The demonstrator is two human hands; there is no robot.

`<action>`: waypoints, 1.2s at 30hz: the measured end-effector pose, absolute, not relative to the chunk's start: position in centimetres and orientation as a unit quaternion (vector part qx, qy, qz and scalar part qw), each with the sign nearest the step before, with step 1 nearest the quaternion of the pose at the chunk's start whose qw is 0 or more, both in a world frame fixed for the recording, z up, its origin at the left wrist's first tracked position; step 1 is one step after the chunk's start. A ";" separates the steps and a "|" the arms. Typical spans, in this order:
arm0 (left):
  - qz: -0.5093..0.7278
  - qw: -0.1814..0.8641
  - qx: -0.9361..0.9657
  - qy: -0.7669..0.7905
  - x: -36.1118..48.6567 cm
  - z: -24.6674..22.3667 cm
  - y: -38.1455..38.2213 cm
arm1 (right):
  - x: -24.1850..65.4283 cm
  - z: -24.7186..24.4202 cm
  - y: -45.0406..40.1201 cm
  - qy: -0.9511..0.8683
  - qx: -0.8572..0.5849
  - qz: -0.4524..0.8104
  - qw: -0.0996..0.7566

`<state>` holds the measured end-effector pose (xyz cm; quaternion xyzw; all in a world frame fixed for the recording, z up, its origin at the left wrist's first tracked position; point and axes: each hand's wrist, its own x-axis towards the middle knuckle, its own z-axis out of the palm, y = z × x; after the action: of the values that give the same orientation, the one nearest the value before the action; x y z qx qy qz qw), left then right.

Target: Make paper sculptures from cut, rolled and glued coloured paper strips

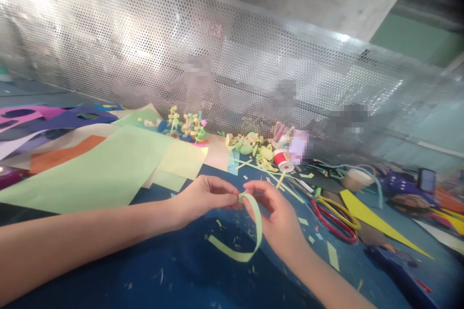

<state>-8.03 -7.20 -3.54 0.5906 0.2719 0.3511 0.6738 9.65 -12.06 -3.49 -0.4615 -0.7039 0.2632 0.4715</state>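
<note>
A narrow pale green paper strip curls down between my hands over the dark blue table. One end is pinched by my left hand, thumb against fingers. My right hand has its fingers closed around that same end, close to the left fingertips. The strip's other end hangs loose, pointing left. Exactly how the pinched end is folded or rolled is hidden by the fingers.
Green paper sheets lie at left. Small paper figures and a red-and-white roll stand along the perforated metal screen. Scissors with red and yellow handles, a yellow paper piece and a dark blue tool lie right.
</note>
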 end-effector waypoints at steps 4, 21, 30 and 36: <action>0.350 0.664 0.608 0.259 -7.9 -3.9 -7.0 | 9.6 -3.3 -12.1 -0.706 -0.467 0.260 0.465; 0.351 0.606 0.652 0.290 -7.8 -4.1 -7.1 | 9.5 -3.1 -12.0 -0.703 -0.481 0.271 0.449; 0.358 0.560 0.678 0.314 -7.7 -4.3 -7.4 | 9.4 -2.9 -12.0 -0.670 -0.492 0.322 0.454; 0.362 0.524 0.699 0.325 -7.8 -4.3 -7.3 | 9.3 -3.0 -11.9 -0.650 -0.506 0.351 0.445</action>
<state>-7.77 -7.27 -4.34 0.6986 0.3251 0.3623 0.5245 9.29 -11.89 -2.96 -0.5057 -0.6504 0.3508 0.4452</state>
